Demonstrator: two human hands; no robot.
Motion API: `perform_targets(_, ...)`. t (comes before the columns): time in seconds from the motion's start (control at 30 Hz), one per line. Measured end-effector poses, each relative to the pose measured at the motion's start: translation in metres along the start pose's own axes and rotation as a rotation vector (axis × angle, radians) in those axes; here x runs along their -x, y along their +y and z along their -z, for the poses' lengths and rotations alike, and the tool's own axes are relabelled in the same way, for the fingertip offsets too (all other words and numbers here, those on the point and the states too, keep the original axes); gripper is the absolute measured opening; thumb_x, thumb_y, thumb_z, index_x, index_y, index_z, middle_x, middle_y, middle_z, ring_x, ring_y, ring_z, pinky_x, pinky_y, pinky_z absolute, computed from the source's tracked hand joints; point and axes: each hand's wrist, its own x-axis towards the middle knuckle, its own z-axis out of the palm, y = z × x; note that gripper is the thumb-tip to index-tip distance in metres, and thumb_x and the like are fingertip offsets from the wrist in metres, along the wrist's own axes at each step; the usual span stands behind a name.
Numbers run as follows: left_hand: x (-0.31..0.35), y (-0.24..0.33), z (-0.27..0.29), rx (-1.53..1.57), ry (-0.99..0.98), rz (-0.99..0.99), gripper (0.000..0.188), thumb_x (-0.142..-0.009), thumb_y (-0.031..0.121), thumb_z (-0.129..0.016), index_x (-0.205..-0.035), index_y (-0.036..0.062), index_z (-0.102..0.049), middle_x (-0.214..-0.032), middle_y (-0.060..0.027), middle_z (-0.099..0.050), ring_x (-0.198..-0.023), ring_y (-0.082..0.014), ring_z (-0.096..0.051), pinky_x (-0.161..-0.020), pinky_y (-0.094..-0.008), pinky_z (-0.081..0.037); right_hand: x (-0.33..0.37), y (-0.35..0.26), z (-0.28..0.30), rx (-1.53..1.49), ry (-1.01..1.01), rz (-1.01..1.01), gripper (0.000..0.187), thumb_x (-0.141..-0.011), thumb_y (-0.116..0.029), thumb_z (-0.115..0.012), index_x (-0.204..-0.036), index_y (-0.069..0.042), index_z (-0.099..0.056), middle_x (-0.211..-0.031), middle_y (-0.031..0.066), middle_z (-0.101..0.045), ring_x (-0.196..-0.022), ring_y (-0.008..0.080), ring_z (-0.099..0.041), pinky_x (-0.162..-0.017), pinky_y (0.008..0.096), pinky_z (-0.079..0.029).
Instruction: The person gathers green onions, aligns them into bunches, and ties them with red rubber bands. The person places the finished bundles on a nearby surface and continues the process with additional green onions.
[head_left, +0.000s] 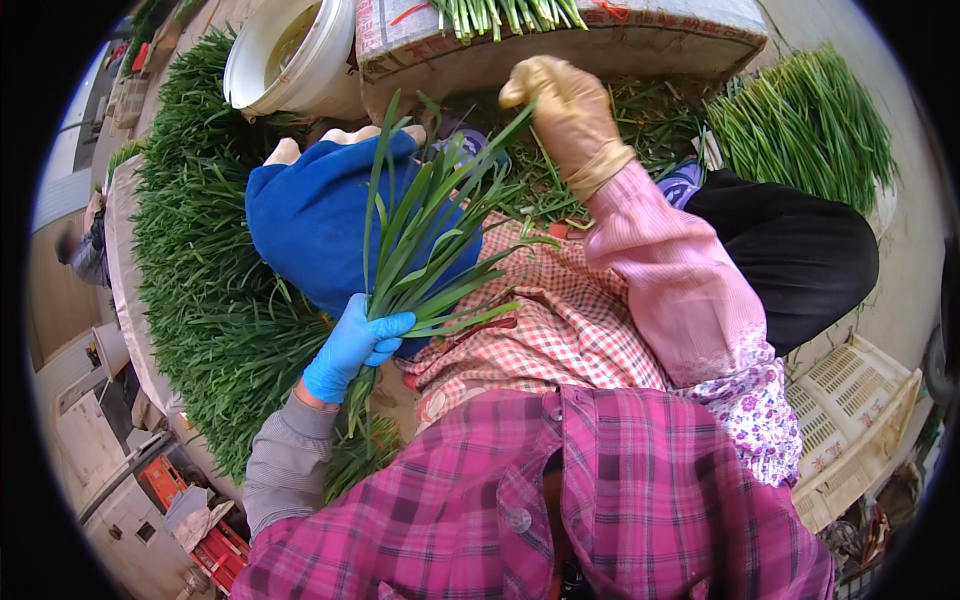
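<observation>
My left hand (355, 345), in a blue glove, is closed round the lower part of a loose bunch of garlic chives (425, 265). The flat green leaves fan up and to the right over my lap. Beyond the bunch, my right hand (570, 110) wears a tan glove with its fingers curled in. One long leaf stretches from the bunch to this hand and its tip meets the fingers. The fingertips are slightly blurred. Under the bunch lie a blue cloth (310, 215) over my left knee and a red checked apron (560, 305).
A big heap of chives (210, 270) lies on the left. Ahead stand a white bucket (262, 105) and a low covered block (640, 50) with cut stalks (505, 15) on top. Another chive pile (805, 130) is far right, a cream plastic crate (850, 420) near right.
</observation>
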Motion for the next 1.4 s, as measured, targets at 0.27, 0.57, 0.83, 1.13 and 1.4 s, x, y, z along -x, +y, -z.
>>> perform_targets(0.27,-0.002,-0.004,0.0,0.013,0.0,-0.01,0.024,-0.084,0.011,-0.066,-0.103,0.003,-0.053,-0.058,0.0062,-0.038,-0.044,-0.0026,-0.03,-0.037,-0.0199,-0.02,0.019,-0.031,0.023,0.036,-0.29,-0.071,0.021,-0.079,0.004,-0.053,-0.095,-0.003,-0.067,-0.096,0.0074,-0.066,-0.093,0.0161,-0.062,-0.086,0.0289,-0.049)
perform_targets(0.57,-0.001,-0.002,-0.002,0.002,-0.003,0.011,0.02,-0.084,0.01,-0.066,-0.1,0.0041,-0.054,-0.058,0.0072,-0.036,-0.044,-0.0021,-0.029,-0.037,-0.0195,-0.02,0.022,-0.032,0.006,0.342,-0.413,0.229,0.023,-0.078,-0.008,-0.069,-0.101,-0.006,-0.069,-0.084,0.0068,-0.069,-0.078,0.0144,-0.064,-0.074,0.0281,-0.051)
perform_targets(0.83,0.0,-0.001,-0.007,-0.039,0.096,0.03,0.02,-0.084,0.01,-0.066,-0.097,0.0054,-0.052,-0.058,0.0066,-0.037,-0.044,-0.0022,-0.029,-0.037,-0.0197,-0.02,0.025,-0.026,0.002,0.56,-0.289,0.391,0.006,-0.071,-0.018,-0.068,-0.076,-0.014,-0.069,-0.072,0.003,-0.066,-0.078,0.0199,-0.062,-0.087,0.0378,-0.04)
perform_targets(1.13,-0.004,0.0,0.002,0.105,0.017,-0.028,0.02,-0.088,0.015,-0.06,-0.095,-0.0031,-0.058,-0.052,0.0063,-0.035,-0.038,-0.0016,-0.026,-0.034,-0.0193,-0.018,0.022,-0.005,0.04,0.671,-0.106,0.193,0.014,-0.075,0.0,-0.059,-0.085,-0.008,-0.063,-0.082,0.0035,-0.064,-0.087,0.019,-0.062,-0.085,0.0322,-0.047)
perform_targets(1.4,-0.01,-0.001,-0.003,0.128,0.054,-0.031,0.023,-0.091,0.016,-0.057,-0.095,-0.0065,-0.059,-0.05,0.0072,-0.032,-0.036,-0.0016,-0.025,-0.033,-0.0193,-0.017,0.073,-0.042,0.028,0.807,-0.568,0.293,0.062,-0.069,-0.031,-0.074,-0.125,-0.02,-0.051,-0.126,0.0045,-0.05,-0.121,0.0247,-0.043,-0.101,0.0452,-0.028)
